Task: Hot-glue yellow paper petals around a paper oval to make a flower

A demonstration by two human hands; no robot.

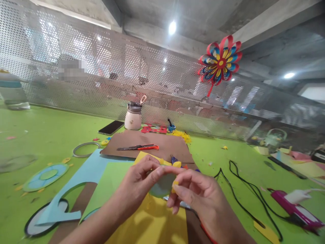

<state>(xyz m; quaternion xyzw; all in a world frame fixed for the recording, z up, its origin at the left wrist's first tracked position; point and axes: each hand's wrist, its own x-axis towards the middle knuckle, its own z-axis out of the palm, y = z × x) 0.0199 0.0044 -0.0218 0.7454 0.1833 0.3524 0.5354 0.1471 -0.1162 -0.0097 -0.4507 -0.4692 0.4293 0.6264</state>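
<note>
My left hand (138,181) and my right hand (196,196) meet over the sheets of coloured paper in front of me. Between them they hold a round teal paper disc (162,186). The left fingers pinch its upper edge. The right thumb and forefinger pinch a small yellow paper piece (174,184) against the disc's right edge. Under the hands lie a yellow sheet (154,220), a light green sheet (109,186) and a light blue sheet (86,173) with a curved cut-out.
Red-handled scissors (139,147) lie on brown card (152,145). Behind stand a cream jar (133,117) and a phone (111,127). A black cable (243,189) runs to a pink glue gun (294,208) at right. A paper flower (219,62) hangs on the mesh wall.
</note>
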